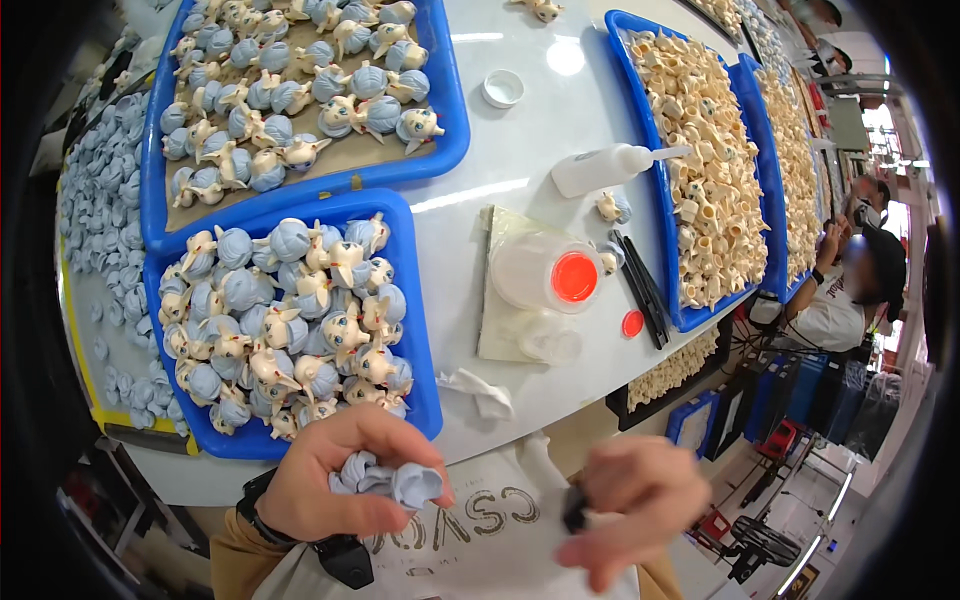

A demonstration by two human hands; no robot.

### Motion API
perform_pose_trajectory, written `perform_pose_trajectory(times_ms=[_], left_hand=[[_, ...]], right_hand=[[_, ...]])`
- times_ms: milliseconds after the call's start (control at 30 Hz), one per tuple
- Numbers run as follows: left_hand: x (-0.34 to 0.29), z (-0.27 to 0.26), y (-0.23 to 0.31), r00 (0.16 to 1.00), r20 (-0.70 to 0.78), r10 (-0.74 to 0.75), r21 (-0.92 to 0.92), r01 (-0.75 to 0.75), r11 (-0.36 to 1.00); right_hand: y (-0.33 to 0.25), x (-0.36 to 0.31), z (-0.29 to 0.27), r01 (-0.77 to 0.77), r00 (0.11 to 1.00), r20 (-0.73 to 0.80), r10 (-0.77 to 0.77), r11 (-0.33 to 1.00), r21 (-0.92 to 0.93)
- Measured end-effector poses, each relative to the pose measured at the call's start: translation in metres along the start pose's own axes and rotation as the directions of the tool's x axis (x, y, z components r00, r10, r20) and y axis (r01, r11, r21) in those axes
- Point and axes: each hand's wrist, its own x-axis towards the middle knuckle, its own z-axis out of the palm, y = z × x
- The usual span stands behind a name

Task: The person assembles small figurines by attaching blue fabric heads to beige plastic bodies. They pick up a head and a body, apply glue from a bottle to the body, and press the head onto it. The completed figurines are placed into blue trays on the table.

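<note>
Four blue trays (440, 150): two at ten o'clock with blue-haired toy heads (300, 320), two at two o'clock with cream parts (705, 170). One squeeze bottle (600, 170), one white cap (503, 88), two hands.

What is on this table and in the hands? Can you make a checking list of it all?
Surface: white table, rounded near edge.
Job's things: pale blue hair-shaped toy part in the left hand; near blue tray heaped with blue-and-cream toy heads; far blue tray with more on brown card.
Clutter: white squeeze bottle, jar with red lid, small white cup, crumpled tissue, dark sticks.
Grippers: left hand closed round the blue part; right hand pinches a small dark thing, blurred.
Cables: nothing seen.
Surroundings: right blue trays of cream parts; another person at right.
</note>
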Motion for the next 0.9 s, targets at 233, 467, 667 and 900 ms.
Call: perform_pose_trajectory(times_ms=[233, 467, 667, 900], left_hand=[[-0.004, 0.005, 0.004, 1.0, -0.03, 0.007, 0.009, -0.007, 1.0], [-0.005, 0.004, 0.005, 0.998, -0.061, 0.02, -0.029, -0.021, 0.999], [-0.006, 0.005, 0.003, 0.994, -0.086, 0.074, 0.014, -0.073, 0.997], [-0.002, 0.004, 0.002, 0.991, -0.088, 0.101, 0.014, -0.1, 0.995]], right_hand=[[0.017, -0.019, 0.013, -0.298, 0.949, -0.026, 0.314, 0.923, 0.242], [0.017, -0.041, 0.004, -0.173, 0.824, -0.537, 0.181, 0.983, 0.066], [0.033, -0.043, -0.005, -0.379, 0.645, -0.674, 0.361, 0.916, 0.128], [0.043, -0.039, -0.004, -0.421, 0.759, -0.632, 0.154, 0.857, -0.297]])
